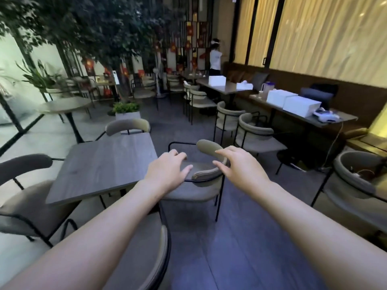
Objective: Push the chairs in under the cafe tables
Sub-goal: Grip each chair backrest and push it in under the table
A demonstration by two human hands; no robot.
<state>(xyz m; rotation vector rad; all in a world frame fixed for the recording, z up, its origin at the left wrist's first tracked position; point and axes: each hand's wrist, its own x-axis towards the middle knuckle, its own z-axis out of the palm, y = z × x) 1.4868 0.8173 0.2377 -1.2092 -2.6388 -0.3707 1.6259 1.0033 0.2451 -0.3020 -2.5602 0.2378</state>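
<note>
Reaching toward one curved-back chair (201, 181) at the right side of the square grey counter (104, 166); it stood turned askew, its seat out in the aisle and not yet under the top.

- My left hand (167, 168): open, fingers spread, hovering over the chair's seat beside the counter's edge, holding nothing.
- My right hand (238, 166): open, fingers spread, just at the padded backrest; whether it touched the pad I could not tell.
- Far-side chair (127, 126): appeared tucked close against the counter.
- Left-side chair (25, 197): near the counter, only partly under, by my judgement.
- Nearest chair (150, 254): below my arms, at the counter's near corner; position unclear.
- Round-backed chair (356, 176) at far right: standing well out in the open.
- Two chairs (251, 132) by the long counter (326, 118) carrying white boxes (293, 102): drawn out somewhat.

Judged most of the task left. The floor (240, 237) around the target chair looked clear.
</note>
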